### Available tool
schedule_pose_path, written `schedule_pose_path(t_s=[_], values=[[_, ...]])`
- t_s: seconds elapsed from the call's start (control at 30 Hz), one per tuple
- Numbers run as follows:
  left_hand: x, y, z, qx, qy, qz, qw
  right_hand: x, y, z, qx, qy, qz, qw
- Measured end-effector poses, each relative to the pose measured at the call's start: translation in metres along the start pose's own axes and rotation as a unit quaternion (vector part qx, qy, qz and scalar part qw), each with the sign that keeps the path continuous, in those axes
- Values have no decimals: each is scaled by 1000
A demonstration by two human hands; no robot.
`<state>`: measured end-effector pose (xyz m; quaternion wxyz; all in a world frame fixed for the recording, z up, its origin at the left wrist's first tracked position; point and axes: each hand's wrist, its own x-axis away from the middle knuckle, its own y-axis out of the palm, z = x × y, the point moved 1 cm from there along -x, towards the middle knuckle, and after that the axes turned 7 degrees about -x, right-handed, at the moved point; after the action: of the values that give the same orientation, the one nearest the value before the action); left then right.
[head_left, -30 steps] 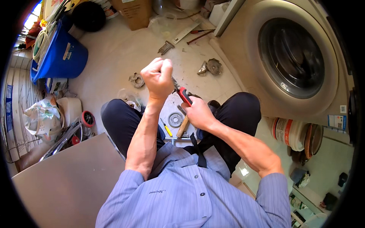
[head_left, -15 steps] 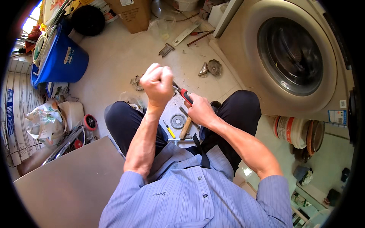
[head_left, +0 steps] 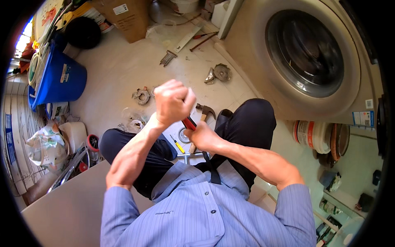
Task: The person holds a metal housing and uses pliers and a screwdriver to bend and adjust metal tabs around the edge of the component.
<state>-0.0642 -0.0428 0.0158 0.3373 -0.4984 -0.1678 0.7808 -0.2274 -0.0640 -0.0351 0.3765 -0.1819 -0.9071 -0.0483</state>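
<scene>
L hand point(head_left: 173, 103) clenched, can't tell on what. Red-blk tool handle point(head_left: 189, 123) betw hands, R hand point(head_left: 203, 136) gripping it. Hammer point(head_left: 206, 110) near R hand. Prob two-handed tool work; next move likely needs firm R grip, L fist steady.

- Left hand point(head_left: 173, 102): slightly blurred; whatever its curled fingers enclose is hidden.
- Red-and-black handle point(head_left: 189, 123): lower end covered by the right hand point(head_left: 202, 136); far end obscured behind the left; tool type cannot be told.
- Grey disc point(head_left: 184, 135): partly masked by the right hand.
- Hammer point(head_left: 205, 110): handle partly covered, same hand.
- Cardboard box point(head_left: 123, 25), washing machine point(head_left: 257, 53): cut off at upper edge.
</scene>
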Motion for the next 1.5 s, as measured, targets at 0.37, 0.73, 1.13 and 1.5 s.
schedule_pose_path(t_s=[0.37, 0.73, 1.13, 1.5], values=[[7, 4, -27, 132, -262, 107, 950, -18, -14, 1, 167, -193, 162, 953], [-30, -7, -12, 60, -151, 82, 983, 6, -16, -20, 85, -214, 164, 959], [-4, -5, -4, 19, -133, 64, 989, -17, 0, 14, 119, -154, 62, 979], [-25, -39, -34, 394, -400, 184, 807, -16, -20, -16, 239, -384, 252, 856]])
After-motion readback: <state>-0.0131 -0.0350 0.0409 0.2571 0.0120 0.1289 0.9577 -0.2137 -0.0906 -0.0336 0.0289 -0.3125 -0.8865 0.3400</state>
